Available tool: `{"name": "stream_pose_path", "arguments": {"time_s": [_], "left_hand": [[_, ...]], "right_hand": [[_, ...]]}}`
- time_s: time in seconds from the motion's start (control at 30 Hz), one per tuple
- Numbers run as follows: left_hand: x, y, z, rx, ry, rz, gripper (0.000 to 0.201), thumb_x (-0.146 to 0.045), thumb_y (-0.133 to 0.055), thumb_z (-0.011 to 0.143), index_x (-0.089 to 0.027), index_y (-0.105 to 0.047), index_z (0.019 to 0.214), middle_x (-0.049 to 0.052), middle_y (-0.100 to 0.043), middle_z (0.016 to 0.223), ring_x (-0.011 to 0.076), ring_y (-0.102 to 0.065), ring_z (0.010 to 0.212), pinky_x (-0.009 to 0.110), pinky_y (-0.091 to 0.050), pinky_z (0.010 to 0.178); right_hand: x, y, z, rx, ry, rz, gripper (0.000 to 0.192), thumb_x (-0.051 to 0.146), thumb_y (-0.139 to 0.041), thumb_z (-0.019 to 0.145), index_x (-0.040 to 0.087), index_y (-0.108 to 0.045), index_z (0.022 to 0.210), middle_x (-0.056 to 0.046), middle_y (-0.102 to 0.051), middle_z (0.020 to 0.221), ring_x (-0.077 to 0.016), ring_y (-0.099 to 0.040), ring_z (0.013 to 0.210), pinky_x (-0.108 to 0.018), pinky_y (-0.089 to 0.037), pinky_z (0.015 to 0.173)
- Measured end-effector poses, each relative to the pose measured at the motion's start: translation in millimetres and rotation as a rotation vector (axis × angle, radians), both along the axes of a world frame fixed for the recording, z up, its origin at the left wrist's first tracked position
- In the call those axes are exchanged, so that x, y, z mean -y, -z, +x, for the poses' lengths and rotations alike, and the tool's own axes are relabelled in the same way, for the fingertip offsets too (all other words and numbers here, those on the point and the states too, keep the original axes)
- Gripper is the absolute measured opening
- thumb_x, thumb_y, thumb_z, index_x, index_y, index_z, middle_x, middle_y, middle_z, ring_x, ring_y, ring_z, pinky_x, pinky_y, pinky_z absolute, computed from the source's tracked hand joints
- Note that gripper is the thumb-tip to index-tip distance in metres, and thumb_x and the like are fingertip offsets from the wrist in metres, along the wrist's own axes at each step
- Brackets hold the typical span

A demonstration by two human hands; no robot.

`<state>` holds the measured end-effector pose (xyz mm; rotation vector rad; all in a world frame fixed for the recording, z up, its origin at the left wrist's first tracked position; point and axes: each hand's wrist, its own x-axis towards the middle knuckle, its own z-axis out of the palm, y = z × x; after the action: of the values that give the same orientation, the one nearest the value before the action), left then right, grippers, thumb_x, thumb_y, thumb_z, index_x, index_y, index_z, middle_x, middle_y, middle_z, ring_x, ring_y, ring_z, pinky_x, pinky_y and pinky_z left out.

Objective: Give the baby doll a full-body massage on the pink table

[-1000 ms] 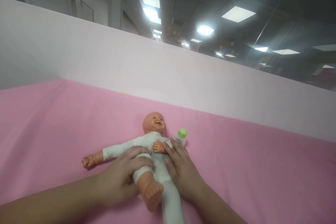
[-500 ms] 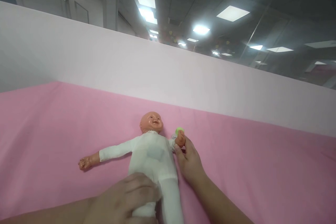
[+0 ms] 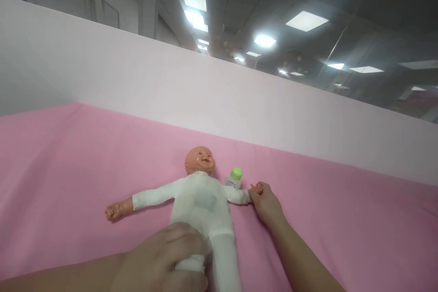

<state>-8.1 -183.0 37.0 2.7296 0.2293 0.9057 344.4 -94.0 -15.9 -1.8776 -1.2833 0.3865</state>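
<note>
A baby doll (image 3: 202,205) with a white cloth body lies face up on a pink sheet (image 3: 61,169). Its arms are stretched out to both sides. My left hand (image 3: 171,255) is wrapped round the doll's leg on the left, near the lower edge of the view. With my right hand (image 3: 267,201), I grip the doll's hand and wrist at the right. A small clear bottle (image 3: 233,180) with a green cap stands just behind that arm, its base hidden by the sleeve.
A white padded-looking wall or panel (image 3: 205,86) runs along the far side of the sheet. Beyond it are a partly open door (image 3: 112,7) and a ceiling with several lit panels (image 3: 307,21).
My right hand has moved the doll's arm outward to the right and straightened it. More of the green-capped bottle now shows. My left hand stays on the leg.
</note>
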Motion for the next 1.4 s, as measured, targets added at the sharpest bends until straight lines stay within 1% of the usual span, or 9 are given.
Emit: {"name": "stream_pose_path", "arguments": {"time_s": [0.2, 0.37, 0.47, 0.6, 0.73, 0.93, 1.07, 1.2, 1.4], "left_hand": [[-10, 13.8, -9, 0.064, 0.015, -0.008, 0.045, -0.034, -0.065, 0.089, -0.031, -0.051, 0.132, 0.013, -0.062, 0.127, 0.0295, -0.063, 0.118, 0.043, -0.052, 0.104], [-31, 28.4, -19, 0.182, -0.191, -0.032, 0.053, -0.018, -0.063, 0.083, -0.031, -0.05, 0.133, 0.012, -0.052, 0.144, 0.0308, -0.058, 0.128, 0.043, -0.052, 0.105], [-42, 32.9, -20, 0.16, -0.266, -0.109, 0.053, -0.011, -0.061, 0.079, -0.029, -0.054, 0.129, 0.011, -0.05, 0.145, 0.03, -0.056, 0.131, 0.043, -0.051, 0.107], [-48, 35.5, -18, 0.124, -0.272, -0.191, 0.05, -0.014, -0.063, 0.08, -0.028, -0.057, 0.127, 0.01, -0.051, 0.144, 0.0299, -0.057, 0.13, 0.044, -0.05, 0.108], [-47, 36.5, -17, 0.09, -0.285, -0.216, 0.046, -0.017, -0.065, 0.083, -0.028, -0.058, 0.128, 0.011, -0.052, 0.145, 0.0303, -0.057, 0.13, 0.043, -0.049, 0.11], [-48, 37.2, -14, 0.119, -0.284, -0.224, 0.044, -0.02, -0.067, 0.082, -0.029, -0.059, 0.125, 0.01, -0.053, 0.142, 0.0294, -0.057, 0.13, 0.043, -0.047, 0.112], [-50, 38.8, -12, 0.109, -0.298, -0.226, 0.042, -0.021, -0.069, 0.082, -0.029, -0.06, 0.123, 0.009, -0.054, 0.139, 0.0286, -0.059, 0.126, 0.042, -0.048, 0.11], [-38, 33.5, -12, 0.162, -0.28, -0.152, 0.047, -0.02, -0.069, 0.083, -0.031, -0.055, 0.127, 0.01, -0.053, 0.14, 0.0287, -0.059, 0.125, 0.041, -0.05, 0.107], [1, 12.8, 0, 0.089, 0.008, -0.159, 0.034, -0.038, -0.069, 0.089, -0.032, -0.056, 0.12, 0.009, -0.064, 0.123, 0.0279, -0.063, 0.113, 0.04, -0.052, 0.102]], "right_hand": [[2, -6.6, -5, 0.049, 0.034, -0.027, 0.071, 0.053, -0.065, 0.081, 0.015, -0.052, 0.14, -0.015, -0.074, 0.112, -0.0346, -0.071, 0.106, -0.045, -0.053, 0.089], [15, -18.1, -27, -0.14, 0.03, 0.156, 0.079, 0.058, -0.068, 0.083, 0.022, -0.043, 0.149, -0.011, -0.074, 0.12, -0.0279, -0.074, 0.1, -0.039, -0.059, 0.084], [27, -20.9, -50, -0.177, -0.121, 0.331, 0.068, 0.052, -0.067, 0.088, 0.026, -0.046, 0.147, -0.01, -0.067, 0.135, -0.0255, -0.071, 0.11, -0.038, -0.061, 0.088], [37, -14.1, -78, 0.145, -0.441, 0.417, 0.047, 0.028, -0.048, 0.1, 0.028, -0.052, 0.146, -0.008, -0.065, 0.14, -0.0247, -0.064, 0.125, -0.046, -0.054, 0.106], [38, -6.3, -86, 0.536, -0.673, 0.479, 0.062, 0.007, -0.042, 0.091, 0.031, -0.053, 0.148, -0.005, -0.058, 0.149, -0.0272, -0.049, 0.141, -0.057, -0.042, 0.118], [36, -15.1, -86, 0.653, -0.791, 0.326, 0.073, 0.001, -0.043, 0.084, 0.03, -0.047, 0.151, -0.002, -0.054, 0.152, -0.0252, -0.046, 0.143, -0.057, -0.037, 0.121], [38, -16.7, -89, 0.606, -0.792, 0.33, 0.067, 0.002, -0.041, 0.087, 0.029, -0.05, 0.147, -0.002, -0.056, 0.151, -0.0233, -0.047, 0.142, -0.054, -0.037, 0.122], [36, -5.9, -86, 0.431, -0.62, 0.381, 0.054, 0.018, -0.051, 0.093, 0.025, -0.05, 0.146, -0.008, -0.06, 0.145, -0.0271, -0.053, 0.135, -0.054, -0.045, 0.115], [29, -7.4, -72, 0.03, -0.337, 0.331, 0.058, 0.043, -0.064, 0.09, 0.025, -0.053, 0.144, -0.01, -0.069, 0.128, -0.0253, -0.069, 0.103, -0.043, -0.06, 0.09]]}}
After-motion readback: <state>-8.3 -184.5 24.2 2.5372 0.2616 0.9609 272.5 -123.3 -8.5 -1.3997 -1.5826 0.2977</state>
